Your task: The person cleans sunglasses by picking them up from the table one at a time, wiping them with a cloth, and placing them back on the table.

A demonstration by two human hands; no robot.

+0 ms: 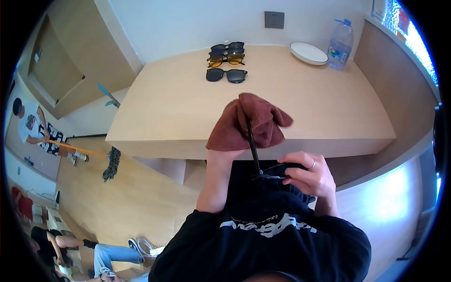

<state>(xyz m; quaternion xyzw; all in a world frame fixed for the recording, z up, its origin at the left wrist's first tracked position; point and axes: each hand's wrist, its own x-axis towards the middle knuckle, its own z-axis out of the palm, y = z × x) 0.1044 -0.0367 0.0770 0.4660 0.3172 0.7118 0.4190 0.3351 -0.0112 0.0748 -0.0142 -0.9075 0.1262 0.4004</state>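
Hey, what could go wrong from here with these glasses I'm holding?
Two risks. The glasses appear mostly in front of the table edge rather than over its top, so if the right hand slipped, they might fall past it. Also, one slim temple runs up into the brown cloth while the right hand grips the front end, so uneven pulling could bend it.

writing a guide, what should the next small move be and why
Probably slide the brown cloth down the glasses' dark temple: it meets only the temple's upper end, the rest shows bare, and the right hand holds the frame.
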